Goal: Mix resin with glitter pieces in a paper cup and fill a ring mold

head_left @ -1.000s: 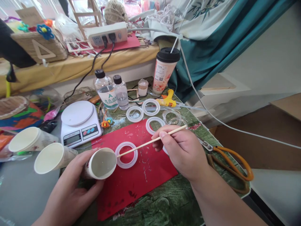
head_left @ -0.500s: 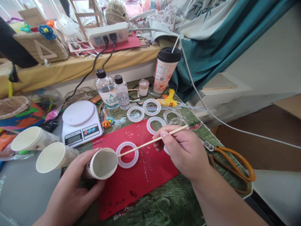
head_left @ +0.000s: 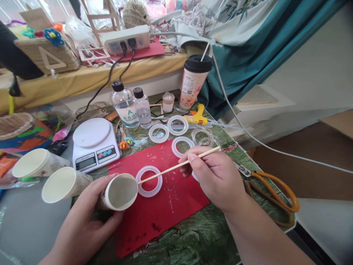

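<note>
My left hand [head_left: 89,211] is wrapped round a paper cup [head_left: 122,191], tilted to the right, with clear liquid inside. Between the thumb and fingers of my right hand [head_left: 212,173] is a thin wooden stick [head_left: 179,165]. The stick's lower tip is at the cup's right rim, above a white ring mould [head_left: 149,170] on a red sheet [head_left: 171,213]. A second ring mould [head_left: 182,143] lies at the sheet's upper edge, and another is partly hidden behind my right hand. Two more ring moulds [head_left: 178,125] lie farther back.
At the left are a white scale [head_left: 92,136] and two paper cups [head_left: 59,184]. Behind stand two clear bottles [head_left: 125,110], a lidded drink cup [head_left: 194,81] and a yellow glue gun [head_left: 200,116]. Orange-handled scissors [head_left: 275,184] lie by my right forearm, near the table edge.
</note>
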The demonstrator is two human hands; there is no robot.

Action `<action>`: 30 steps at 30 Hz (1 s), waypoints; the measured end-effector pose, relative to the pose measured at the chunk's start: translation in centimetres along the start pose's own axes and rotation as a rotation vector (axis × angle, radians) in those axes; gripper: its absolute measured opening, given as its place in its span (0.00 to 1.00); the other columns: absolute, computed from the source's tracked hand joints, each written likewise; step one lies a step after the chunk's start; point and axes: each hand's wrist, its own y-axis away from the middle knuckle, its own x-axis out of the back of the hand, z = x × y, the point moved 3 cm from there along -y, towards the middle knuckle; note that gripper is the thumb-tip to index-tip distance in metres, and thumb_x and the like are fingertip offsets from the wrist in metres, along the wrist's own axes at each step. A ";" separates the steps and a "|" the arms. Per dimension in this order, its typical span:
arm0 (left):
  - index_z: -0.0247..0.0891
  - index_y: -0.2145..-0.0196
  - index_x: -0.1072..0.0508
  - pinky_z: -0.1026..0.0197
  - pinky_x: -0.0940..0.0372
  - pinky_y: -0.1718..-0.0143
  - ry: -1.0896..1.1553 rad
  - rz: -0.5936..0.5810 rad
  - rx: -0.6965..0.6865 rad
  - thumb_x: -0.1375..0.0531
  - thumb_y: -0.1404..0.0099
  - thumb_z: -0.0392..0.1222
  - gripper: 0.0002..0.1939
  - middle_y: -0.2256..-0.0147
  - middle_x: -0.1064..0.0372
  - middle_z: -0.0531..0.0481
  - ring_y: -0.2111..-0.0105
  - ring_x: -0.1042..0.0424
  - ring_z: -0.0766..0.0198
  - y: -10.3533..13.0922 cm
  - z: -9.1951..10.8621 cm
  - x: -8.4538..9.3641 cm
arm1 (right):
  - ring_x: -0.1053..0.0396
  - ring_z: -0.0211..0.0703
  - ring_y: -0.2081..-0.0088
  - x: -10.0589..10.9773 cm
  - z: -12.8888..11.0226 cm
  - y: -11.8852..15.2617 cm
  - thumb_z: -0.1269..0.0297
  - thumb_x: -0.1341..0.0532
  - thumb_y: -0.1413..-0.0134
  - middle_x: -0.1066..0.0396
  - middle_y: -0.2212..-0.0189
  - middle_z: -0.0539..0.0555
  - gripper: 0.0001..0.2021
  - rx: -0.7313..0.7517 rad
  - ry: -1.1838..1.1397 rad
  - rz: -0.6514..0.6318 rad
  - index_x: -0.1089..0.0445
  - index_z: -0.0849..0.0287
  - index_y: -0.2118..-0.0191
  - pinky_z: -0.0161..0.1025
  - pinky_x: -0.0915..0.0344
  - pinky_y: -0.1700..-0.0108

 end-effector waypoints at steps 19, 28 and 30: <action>0.49 0.36 0.30 0.50 0.18 0.49 -0.016 -0.008 -0.008 0.35 0.30 0.48 0.26 0.45 0.19 0.44 0.48 0.15 0.47 -0.1 0.1 0.0 | 0.19 0.45 0.68 -0.1 -0.1 -0.1 0.63 0.42 0.25 0.20 0.71 0.53 0.16 -0.010 0.009 0.008 0.23 0.56 0.66 0.41 0.27 0.64; 0.50 0.36 0.29 0.50 0.19 0.48 -0.005 -0.004 0.000 0.35 0.30 0.48 0.26 0.44 0.19 0.45 0.47 0.16 0.47 0.0 0.0 0.0 | 0.19 0.45 0.68 -0.1 0.0 0.0 0.63 0.42 0.25 0.20 0.71 0.52 0.16 -0.017 0.005 0.013 0.22 0.56 0.66 0.41 0.26 0.65; 0.50 0.36 0.29 0.50 0.19 0.48 -0.008 -0.001 0.000 0.35 0.30 0.48 0.26 0.44 0.19 0.45 0.48 0.16 0.47 0.0 0.0 0.0 | 0.19 0.44 0.69 -0.1 0.1 0.0 0.63 0.42 0.25 0.20 0.72 0.51 0.16 -0.014 0.000 0.008 0.22 0.56 0.66 0.40 0.27 0.65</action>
